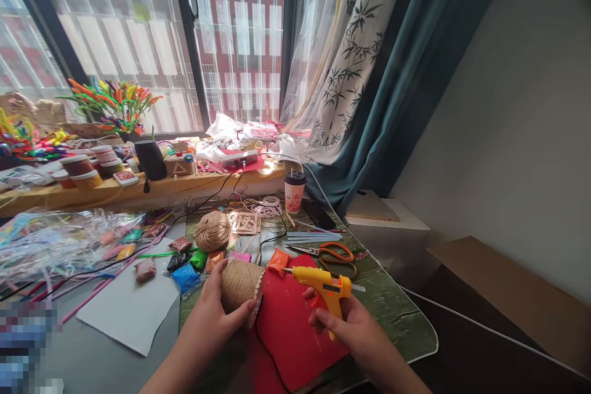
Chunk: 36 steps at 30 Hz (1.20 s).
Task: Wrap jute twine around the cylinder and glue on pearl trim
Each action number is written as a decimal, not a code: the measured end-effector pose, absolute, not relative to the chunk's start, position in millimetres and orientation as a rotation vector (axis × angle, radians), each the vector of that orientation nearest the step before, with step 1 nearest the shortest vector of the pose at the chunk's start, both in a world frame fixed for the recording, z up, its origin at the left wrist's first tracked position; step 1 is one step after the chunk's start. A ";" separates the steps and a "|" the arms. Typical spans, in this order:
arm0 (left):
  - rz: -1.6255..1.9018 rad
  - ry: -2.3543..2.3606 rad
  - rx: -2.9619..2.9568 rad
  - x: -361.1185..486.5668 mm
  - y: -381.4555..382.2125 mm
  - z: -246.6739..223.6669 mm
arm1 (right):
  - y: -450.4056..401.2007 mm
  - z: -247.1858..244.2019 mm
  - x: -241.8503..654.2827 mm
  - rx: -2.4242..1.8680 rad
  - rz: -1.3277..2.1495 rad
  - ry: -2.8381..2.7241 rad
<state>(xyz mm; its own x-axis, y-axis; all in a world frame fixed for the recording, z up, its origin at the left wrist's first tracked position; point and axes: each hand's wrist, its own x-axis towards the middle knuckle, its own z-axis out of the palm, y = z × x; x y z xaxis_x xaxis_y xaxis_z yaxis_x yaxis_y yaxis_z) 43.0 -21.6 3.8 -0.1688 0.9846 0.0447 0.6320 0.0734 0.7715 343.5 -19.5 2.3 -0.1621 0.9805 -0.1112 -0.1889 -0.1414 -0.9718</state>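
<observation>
A twine-wrapped cylinder [240, 283] with a beaded trim along its right rim lies tilted in my left hand [222, 314], fingers and thumb closed round it. My right hand [348, 326] grips a yellow glue gun [323, 281] by its handle, and a glue stick pokes out at the back. The gun's nozzle points left at the cylinder, apart from it. Beneath both hands is a red sheet [295, 332]. An orange packet [279, 261] rests just beyond the nozzle.
Orange-handled scissors [337, 252], a paper cup [294, 192], a dark phone [319, 215] and a twine ball [212, 231] stand or lie farther back. Colored clay packets [187, 279] and white paper [132, 311] are at left. A black cord [268, 351] crosses the red sheet.
</observation>
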 end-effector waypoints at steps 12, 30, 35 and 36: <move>0.934 1.856 1.650 42.6 -22.5 0.5 | -30.7 21.8 304.8 -1.140 1.542 -1.449; 0.951 1.834 1.614 43.3 -22.4 0.2 | -30.9 33.6 300.3 -1.108 1.464 -1.544; 0.976 1.847 1.619 43.9 -22.8 0.7 | -31.5 34.3 299.4 -1.116 1.460 -1.515; 0.976 1.848 1.627 43.9 -22.9 0.6 | -31.5 34.0 299.4 -1.119 1.458 -1.513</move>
